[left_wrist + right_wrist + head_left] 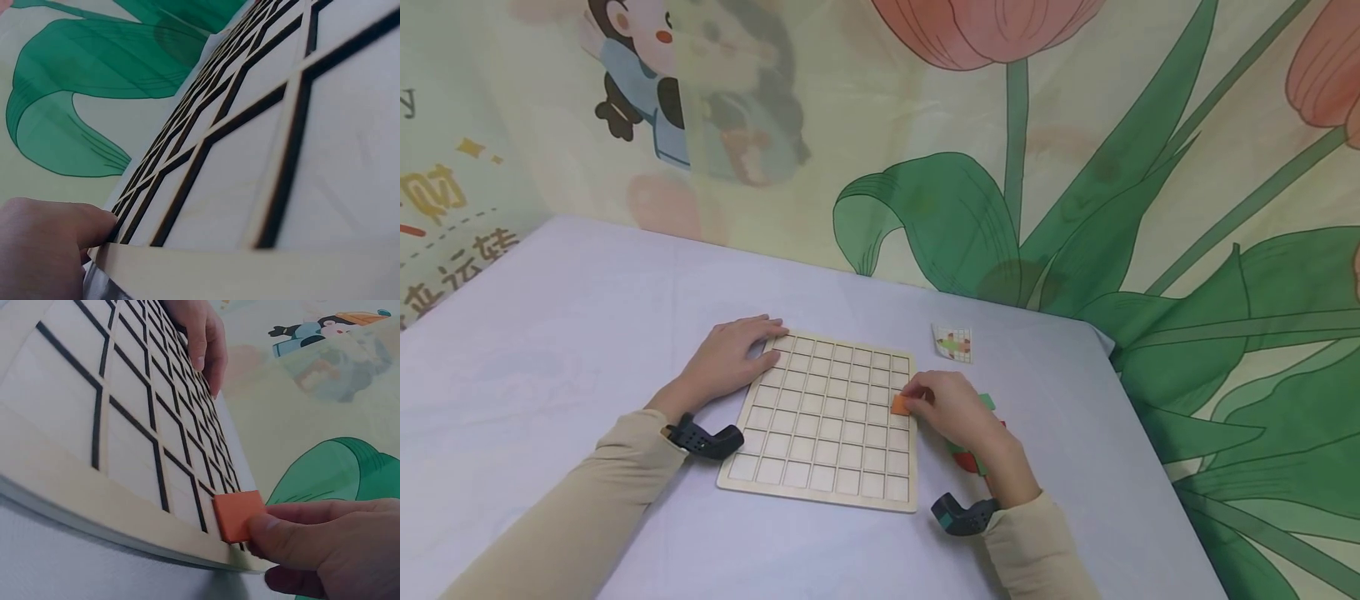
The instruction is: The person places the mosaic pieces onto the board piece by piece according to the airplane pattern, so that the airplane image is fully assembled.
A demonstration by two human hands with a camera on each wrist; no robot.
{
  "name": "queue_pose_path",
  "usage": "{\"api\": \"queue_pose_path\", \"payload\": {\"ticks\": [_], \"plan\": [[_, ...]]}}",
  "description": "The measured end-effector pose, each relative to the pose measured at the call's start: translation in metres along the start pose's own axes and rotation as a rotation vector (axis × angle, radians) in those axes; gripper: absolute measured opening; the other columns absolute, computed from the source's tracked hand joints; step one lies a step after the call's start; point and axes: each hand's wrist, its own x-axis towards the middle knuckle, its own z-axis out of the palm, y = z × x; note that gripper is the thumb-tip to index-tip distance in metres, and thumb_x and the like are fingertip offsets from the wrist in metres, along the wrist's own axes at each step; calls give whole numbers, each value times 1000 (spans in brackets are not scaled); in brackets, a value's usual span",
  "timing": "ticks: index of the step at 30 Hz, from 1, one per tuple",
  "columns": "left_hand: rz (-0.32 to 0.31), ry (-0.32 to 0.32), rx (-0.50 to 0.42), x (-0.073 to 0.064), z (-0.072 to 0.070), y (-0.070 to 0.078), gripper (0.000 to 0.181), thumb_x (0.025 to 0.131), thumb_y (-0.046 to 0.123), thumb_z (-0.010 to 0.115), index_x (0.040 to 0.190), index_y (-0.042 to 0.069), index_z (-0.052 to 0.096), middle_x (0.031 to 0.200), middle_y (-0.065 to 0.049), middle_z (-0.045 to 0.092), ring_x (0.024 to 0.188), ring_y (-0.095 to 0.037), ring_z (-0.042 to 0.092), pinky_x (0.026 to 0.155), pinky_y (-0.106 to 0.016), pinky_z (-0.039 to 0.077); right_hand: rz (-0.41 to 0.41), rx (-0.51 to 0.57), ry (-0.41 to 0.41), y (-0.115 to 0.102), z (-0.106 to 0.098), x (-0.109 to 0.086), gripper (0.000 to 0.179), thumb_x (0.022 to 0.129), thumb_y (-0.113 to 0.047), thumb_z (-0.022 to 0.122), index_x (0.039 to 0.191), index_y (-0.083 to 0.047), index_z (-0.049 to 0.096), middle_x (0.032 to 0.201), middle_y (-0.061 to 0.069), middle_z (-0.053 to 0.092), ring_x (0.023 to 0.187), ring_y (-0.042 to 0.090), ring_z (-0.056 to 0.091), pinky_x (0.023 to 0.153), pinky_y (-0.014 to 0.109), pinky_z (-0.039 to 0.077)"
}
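Note:
A pale wooden grid board [820, 497] with square recesses lies flat on the table. My right hand [953, 408] pinches an orange square tile [899, 405] between thumb and fingers at the board's right side. The right wrist view shows the tile [239, 515] tilted over cells near the border, with part of it hidden behind the thumb. On the opposite side, my left hand [730, 357] rests on the board's upper left edge and corner. Its thumb and fingers lie along the frame, and the left wrist view shows a digit touching the rim.
Green and red pieces [966, 461] lie right of the board, partly hidden under my right forearm. Beyond the board's upper right corner is a small card [953, 343] with a coloured grid picture. A white cloth covers the table [535, 367]; a printed backdrop [760, 208] stands behind.

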Motion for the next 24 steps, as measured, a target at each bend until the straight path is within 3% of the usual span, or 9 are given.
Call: {"api": "queue_pose_path", "payload": {"ticks": [8, 24], "plan": [[4, 2, 3, 0, 1, 1, 43, 93, 29, 56, 132, 10, 56, 143, -11, 49, 137, -33, 37, 109, -57, 27, 75, -7, 110, 1, 6, 5, 14, 87, -21, 69, 101, -20, 71, 89, -7, 66, 74, 12, 51, 62, 24, 45], [-2, -11, 10, 0, -2, 1, 44, 93, 28, 55, 133, 10, 55, 144, -11, 48, 137, -33, 37, 108, -58, 27, 48, -22, 78, -1, 9, 5, 18, 84, -18, 72, 102, -16, 72, 91, -4, 66, 75, 12, 52, 64, 24, 46]]}}
